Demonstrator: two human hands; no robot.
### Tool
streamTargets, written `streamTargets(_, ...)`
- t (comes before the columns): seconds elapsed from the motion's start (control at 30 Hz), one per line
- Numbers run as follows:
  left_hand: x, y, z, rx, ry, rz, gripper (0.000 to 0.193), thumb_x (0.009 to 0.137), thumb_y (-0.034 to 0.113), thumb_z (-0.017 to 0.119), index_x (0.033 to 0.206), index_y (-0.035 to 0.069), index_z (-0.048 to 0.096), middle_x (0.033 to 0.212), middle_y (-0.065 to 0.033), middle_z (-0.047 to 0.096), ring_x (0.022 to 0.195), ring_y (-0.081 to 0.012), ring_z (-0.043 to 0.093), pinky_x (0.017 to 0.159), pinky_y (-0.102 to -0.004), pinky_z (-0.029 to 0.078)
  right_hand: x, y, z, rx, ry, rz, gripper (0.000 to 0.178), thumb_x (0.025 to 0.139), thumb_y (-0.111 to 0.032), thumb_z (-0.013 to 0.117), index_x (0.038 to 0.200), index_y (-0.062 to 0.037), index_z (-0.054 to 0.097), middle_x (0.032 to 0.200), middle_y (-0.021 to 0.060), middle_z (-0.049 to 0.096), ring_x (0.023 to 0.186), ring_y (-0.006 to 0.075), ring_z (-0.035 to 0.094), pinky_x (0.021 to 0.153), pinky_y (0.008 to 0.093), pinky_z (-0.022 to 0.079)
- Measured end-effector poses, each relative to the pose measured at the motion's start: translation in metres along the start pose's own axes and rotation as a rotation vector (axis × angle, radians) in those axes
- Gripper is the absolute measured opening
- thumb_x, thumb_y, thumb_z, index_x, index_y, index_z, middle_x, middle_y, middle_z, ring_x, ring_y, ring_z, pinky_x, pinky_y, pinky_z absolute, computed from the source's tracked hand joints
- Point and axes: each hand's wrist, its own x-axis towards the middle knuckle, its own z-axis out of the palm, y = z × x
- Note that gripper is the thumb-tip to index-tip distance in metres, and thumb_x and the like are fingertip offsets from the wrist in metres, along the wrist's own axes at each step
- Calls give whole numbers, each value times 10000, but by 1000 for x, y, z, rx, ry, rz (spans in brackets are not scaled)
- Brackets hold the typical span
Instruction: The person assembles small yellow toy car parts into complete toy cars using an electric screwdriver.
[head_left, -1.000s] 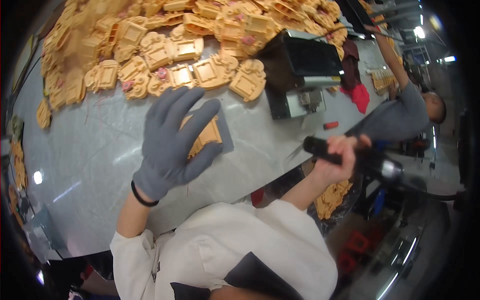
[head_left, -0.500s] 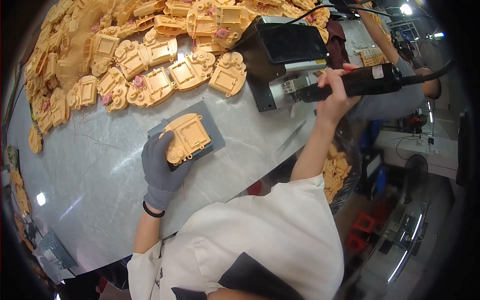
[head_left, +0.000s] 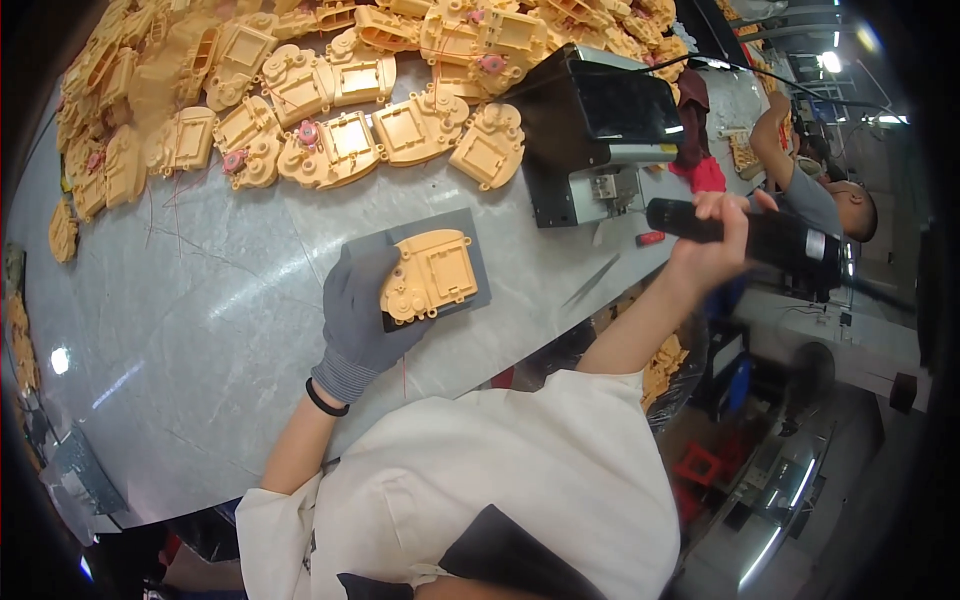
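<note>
My left hand, in a grey glove, grips the left edge of a yellow plastic housing that lies on a dark grey mat on the pale table. My bare right hand is raised off to the right, closed around a black electric screwdriver held roughly level, well away from the housing. A thin red wire trails below the glove.
A heap of several similar yellow housings covers the far side of the table. A black box-shaped machine stands right of the mat, with a red cloth behind it. Another person works at the far right.
My left hand has settled on the housing's left edge instead of covering it. My right hand has brought the screwdriver up from low at the table edge, then slightly down and right.
</note>
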Motion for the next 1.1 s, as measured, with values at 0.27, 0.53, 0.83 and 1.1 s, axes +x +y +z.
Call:
streamTargets(0.27,3,1,-4,24,-7,7,787,506,121,812,1201,32,456,1084,-136,552,984,-334,526,877,-404,406,1,26,2,-81,12,84,310,685,93,539,967,4,446,631,69,494,465,160,466,512,298,419)
streamTargets(0.53,8,4,-2,14,20,21,758,526,166,813,1188,35,468,1072,-127,554,971,-316,526,880,-406,396,-32,24,-13,-134,-39,114,341,675,78,536,988,-5,431,616,72,485,469,158,466,505,300,427)
streamTargets(0.83,2,-2,-2,-9,-10,30,760,532,178,815,1192,37,464,1081,-128,552,966,-314,527,878,-408,396,8,25,-6,-25,66,27,330,690,82,526,998,-9,449,606,54,474,470,152,449,528,301,416)
streamTargets(1.1,2,-1,-3,10,8,10,745,542,194,815,1183,34,471,1057,-126,558,946,-310,537,884,-410,388,-28,32,-17,-174,19,197,304,681,99,514,948,-16,424,577,52,467,458,159,464,508,284,417)
